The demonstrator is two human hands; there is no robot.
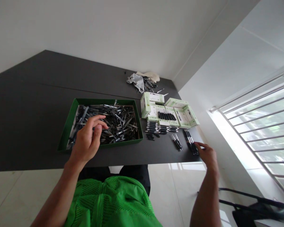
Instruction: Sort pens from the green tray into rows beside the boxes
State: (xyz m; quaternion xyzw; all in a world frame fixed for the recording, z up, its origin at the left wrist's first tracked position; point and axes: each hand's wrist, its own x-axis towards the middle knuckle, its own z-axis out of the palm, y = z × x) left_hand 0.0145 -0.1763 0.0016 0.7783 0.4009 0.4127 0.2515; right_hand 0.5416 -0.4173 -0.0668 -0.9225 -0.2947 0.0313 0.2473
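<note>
My left hand (88,138) hovers over the left part of a green box (139,126). Its fingers are loosely bent and apart from the thumb, and no object shows in them. Loose black and clear pens (119,121) fill the box in a jumble. On the right, my right hand (207,154) is at the table's front corner, fingertips closed at the edge of a row of black pens (190,142) lying side by side. The fingertips partly hide what they pinch, which looks like one of these pens. A smaller group of pens (177,143) lies just left of that row.
Open white-and-green cartons (183,116) stand behind, with black pens (167,116) laid across them. Stacked pens (152,127) and short black pieces (150,136) lie in front. Farther back are a grey cloth (136,82) and more pens (149,84). A wall borders the dark table (26,126).
</note>
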